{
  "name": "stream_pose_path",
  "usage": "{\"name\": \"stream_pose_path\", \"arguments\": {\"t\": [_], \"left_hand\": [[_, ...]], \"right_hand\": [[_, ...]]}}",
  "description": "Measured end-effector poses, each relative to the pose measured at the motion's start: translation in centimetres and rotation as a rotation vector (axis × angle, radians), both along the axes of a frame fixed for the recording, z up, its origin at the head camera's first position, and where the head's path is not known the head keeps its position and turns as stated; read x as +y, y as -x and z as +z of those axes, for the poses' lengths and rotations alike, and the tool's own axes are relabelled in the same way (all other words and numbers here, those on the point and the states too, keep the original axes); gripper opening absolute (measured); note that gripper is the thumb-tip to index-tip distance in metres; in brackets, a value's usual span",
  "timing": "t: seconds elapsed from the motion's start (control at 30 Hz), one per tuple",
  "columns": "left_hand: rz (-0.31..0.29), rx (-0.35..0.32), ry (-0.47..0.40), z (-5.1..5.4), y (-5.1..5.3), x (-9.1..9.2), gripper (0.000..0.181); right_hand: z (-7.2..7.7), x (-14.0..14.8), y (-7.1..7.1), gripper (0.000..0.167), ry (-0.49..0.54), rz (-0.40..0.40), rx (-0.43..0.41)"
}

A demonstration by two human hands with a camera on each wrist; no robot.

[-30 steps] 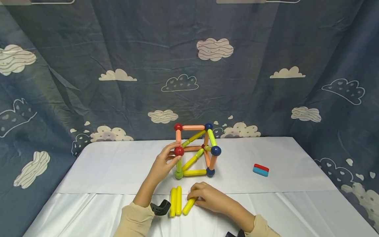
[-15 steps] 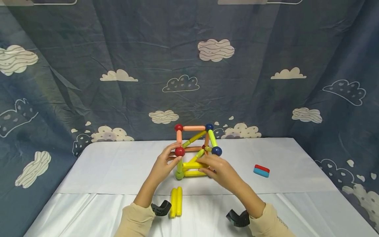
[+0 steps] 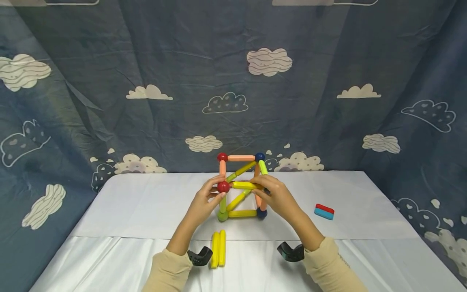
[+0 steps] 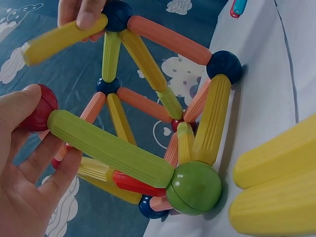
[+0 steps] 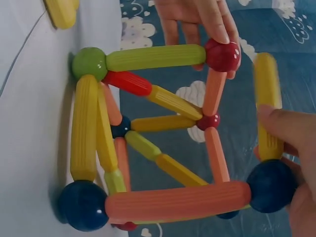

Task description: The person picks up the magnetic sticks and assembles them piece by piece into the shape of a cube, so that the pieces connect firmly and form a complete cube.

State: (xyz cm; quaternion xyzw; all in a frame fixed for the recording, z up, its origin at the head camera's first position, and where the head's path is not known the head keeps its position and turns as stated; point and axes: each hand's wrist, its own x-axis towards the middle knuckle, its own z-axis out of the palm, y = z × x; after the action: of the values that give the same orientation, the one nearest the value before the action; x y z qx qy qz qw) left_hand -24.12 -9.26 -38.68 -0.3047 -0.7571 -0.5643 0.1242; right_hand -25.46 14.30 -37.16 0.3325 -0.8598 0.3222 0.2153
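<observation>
A cube-like frame of coloured rods and balls stands on the table. My left hand (image 3: pixel 205 200) holds the red ball (image 3: pixel 223 187) at its upper front left corner, thumb and fingertips against it. My right hand (image 3: pixel 279 196) pinches a yellow magnetic rod (image 3: pixel 240 185) at the upper front edge. One end of that rod meets a blue ball (image 5: pixel 271 185); in both wrist views its other end stands apart from the red ball. Below the red ball, a lime rod (image 4: pixel 113 148) runs down to a green ball (image 4: pixel 193 187). Yellow and lime diagonals cross several faces.
Two spare yellow rods (image 3: pixel 218 249) lie side by side in front of the frame. A red rod (image 3: pixel 325 208) and a blue rod (image 3: pixel 323 213) lie together on the right of the white table (image 3: pixel 146 211). A cloud-patterned curtain (image 3: pixel 175 121) hangs behind.
My right hand has picked the yellow rod up from the table and raised it to the frame's upper front edge. My left hand has stayed at the red ball.
</observation>
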Motion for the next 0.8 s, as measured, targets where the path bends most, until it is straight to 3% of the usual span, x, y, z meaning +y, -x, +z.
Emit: {"name": "stream_pose_path", "arguments": {"t": [0.33, 0.6, 0.8], "left_hand": [[-0.005, -0.008, -0.002, 0.0, 0.1, -0.1, 0.041], [0.029, 0.009, 0.002, -0.8, 0.6, -0.1, 0.044], [0.095, -0.049, 0.035, -2.2, 1.1, -1.2, 0.057]], "right_hand": [[-0.7, -0.9, 0.2, 0.029, -0.146, -0.093, 0.120], [-0.7, -0.9, 0.1, 0.034, -0.132, -0.101, 0.100], [-1.0, 1.8, -1.0, 0.053, -0.039, -0.122, 0.064]]}}
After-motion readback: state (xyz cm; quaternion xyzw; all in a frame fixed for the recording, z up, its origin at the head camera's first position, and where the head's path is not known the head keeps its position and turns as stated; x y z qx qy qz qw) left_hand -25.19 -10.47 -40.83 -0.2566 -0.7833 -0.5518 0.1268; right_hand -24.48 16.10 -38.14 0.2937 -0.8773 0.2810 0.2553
